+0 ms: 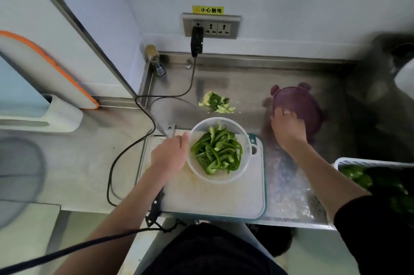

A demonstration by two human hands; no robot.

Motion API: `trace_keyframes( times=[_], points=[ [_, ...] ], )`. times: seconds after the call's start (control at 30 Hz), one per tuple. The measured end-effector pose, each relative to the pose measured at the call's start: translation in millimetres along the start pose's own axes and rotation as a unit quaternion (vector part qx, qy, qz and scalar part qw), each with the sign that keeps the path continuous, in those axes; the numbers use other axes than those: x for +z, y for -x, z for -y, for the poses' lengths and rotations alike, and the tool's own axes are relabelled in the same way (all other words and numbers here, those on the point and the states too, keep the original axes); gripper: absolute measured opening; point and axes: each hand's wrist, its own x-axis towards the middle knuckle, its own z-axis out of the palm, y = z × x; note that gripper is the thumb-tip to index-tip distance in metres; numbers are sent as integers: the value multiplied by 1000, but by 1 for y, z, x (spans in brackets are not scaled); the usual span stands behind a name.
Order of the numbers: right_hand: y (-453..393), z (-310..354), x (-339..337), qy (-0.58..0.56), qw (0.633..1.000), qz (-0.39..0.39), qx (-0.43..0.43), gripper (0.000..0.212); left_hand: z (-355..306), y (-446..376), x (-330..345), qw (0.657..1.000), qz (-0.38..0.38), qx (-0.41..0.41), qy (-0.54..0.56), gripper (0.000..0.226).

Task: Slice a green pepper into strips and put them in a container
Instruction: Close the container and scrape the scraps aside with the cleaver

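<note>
Stainless-steel counter (224, 82) spanning the middle of the frame, with a white rectangular plastic cutting board (212, 196) at lower centre; on the board's upper part stands a round clear plastic container (220, 179), holding a heap of green pepper strips (216, 151); slicing and loading appear complete, so the step in hand is judged to be closing the container. Round purple plastic lid with tabs (300, 100) lies flat on the counter at centre right, up and to the right of the container and apart from it; the right hand (287, 128) rests on its near edge, fingers spread over it, whether gripping cannot be told; the left hand (171, 153) touches the container's left wall, fingers curled against it; the right hand is thus nearer the lid, and the coming move runs down-left toward the container. Pale green pepper trimmings (216, 102) lie above the container. Yellow label (208, 10) above the wall socket (211, 27) reads "小心触电".
</note>
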Motion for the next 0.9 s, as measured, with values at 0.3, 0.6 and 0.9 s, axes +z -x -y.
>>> trace_keyframes(
  times=[0.3, 0.6, 0.9],
  points=[
    [96, 49, -89, -600, 776, -144, 130, 28, -30, 15, -57, 786, 4, -38, 618, 46],
    [125, 83, -35, -475, 854, 1, 214, 21, -13, 30, -16, 934, -17, -37, 356, 44],
    [131, 97, -16, -370, 908, 2, 196, 16, -4, 28, 13, 999, -24, -23, 27, 48]
  ],
)
